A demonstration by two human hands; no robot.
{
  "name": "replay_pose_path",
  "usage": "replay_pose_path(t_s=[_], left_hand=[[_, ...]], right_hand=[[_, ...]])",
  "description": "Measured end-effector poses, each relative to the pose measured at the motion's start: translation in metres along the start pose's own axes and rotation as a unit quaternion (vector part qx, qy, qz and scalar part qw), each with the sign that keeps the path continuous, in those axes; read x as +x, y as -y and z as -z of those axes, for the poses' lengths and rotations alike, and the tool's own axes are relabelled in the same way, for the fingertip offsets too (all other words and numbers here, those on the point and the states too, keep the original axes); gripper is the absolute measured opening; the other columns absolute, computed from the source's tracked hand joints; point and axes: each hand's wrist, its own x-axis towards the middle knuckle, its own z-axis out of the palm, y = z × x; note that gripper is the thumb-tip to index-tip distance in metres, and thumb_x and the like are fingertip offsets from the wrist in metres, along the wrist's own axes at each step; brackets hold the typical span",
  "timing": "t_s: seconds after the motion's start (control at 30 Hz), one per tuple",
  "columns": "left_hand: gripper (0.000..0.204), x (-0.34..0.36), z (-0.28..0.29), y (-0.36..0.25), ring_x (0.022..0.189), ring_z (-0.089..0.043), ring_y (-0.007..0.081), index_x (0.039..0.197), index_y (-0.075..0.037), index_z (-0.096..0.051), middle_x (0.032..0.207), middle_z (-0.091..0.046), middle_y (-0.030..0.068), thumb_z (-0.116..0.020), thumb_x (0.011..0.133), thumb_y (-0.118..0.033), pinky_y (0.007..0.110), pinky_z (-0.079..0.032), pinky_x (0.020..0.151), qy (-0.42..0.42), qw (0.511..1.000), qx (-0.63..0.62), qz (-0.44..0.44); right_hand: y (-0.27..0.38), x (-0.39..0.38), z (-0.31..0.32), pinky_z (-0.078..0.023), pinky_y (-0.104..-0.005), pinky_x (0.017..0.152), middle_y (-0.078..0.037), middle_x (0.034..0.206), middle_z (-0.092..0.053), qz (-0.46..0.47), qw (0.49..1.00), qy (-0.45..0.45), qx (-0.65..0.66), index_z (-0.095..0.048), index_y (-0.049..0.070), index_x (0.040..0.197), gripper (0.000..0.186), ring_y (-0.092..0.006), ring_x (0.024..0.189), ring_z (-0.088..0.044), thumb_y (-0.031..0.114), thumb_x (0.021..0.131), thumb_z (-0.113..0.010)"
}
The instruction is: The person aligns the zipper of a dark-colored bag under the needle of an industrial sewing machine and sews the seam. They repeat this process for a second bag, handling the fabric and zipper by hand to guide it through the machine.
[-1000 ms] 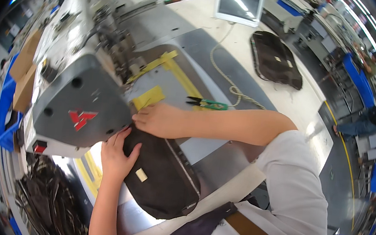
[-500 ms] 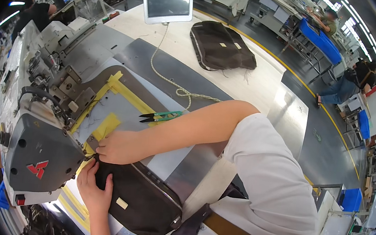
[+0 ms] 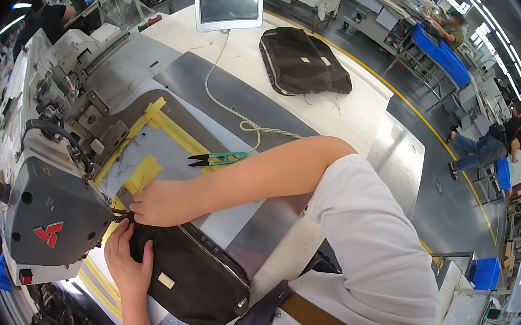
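A dark zippered pouch (image 3: 197,276) with a small pale label lies under the head of the sewing machine (image 3: 55,214). My left hand (image 3: 129,263) holds its left edge, thumb on the fabric and fingers reaching toward the needle area. From the right, my right hand (image 3: 161,203) bends over the pouch's far end, fingers closed on it close beside the left fingertips. The exact spot at the needle is hidden by fingers and machine head. Green-handled thread snips (image 3: 216,159) lie beyond my right forearm, on the plate edged with yellow tape (image 3: 178,130).
A tablet (image 3: 228,0) stands at the back of the table, its cord (image 3: 216,97) trailing toward the snips. More dark bag pieces (image 3: 306,64) lie to its right. Loose threads are scattered on the taped plate. Co-workers are at the far left and right.
Both hands and the pouch keep nearly the same position by the machine. The whole view has shifted slightly. A person in the right background has changed posture and stance.
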Motion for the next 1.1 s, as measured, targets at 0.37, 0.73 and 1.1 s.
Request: replay_pose_path(t_s=[0.37,0.73,1.1], left_hand=[[0.04,0.0,-0.008,0.017,0.109,-0.057,0.0342,0.111,-0.004,-0.062,0.115,-0.061,0.0145,-0.073,0.077,-0.022,0.044,-0.042,0.093,0.006,0.999,0.012,0.046],[0.042,0.001,0.001,0.01,0.106,-0.059,0.0317,0.109,-0.004,-0.066,0.113,-0.063,0.013,-0.076,0.074,-0.024,0.041,-0.046,0.089,-0.006,0.998,-0.025,0.059],[0.026,0.0,-0.005,0.015,0.087,-0.062,0.0333,0.105,-0.003,-0.064,0.093,-0.066,0.016,-0.068,0.085,-0.019,0.039,-0.048,0.077,-0.025,0.977,-0.013,0.211]], right_hand=[[-0.012,0.007,-0.01,-0.053,-0.0336,0.073,-0.008,0.094,-0.06,-0.006,0.999,0.011,0.034,-0.06,0.004,0.088,0.016,-0.0231,0.091,-0.06,0.017,0.079,-0.059],[-0.005,0.001,0.002,-0.053,-0.0365,0.083,-0.008,0.115,-0.061,-0.039,0.998,0.015,0.049,-0.06,0.004,0.105,0.03,-0.0239,0.105,-0.06,0.015,0.077,-0.06],[0.018,0.001,0.003,-0.052,-0.0358,0.071,-0.007,0.094,-0.058,-0.217,0.974,-0.012,0.07,-0.059,0.01,0.097,0.02,-0.0246,0.092,-0.06,0.013,0.077,-0.062]])
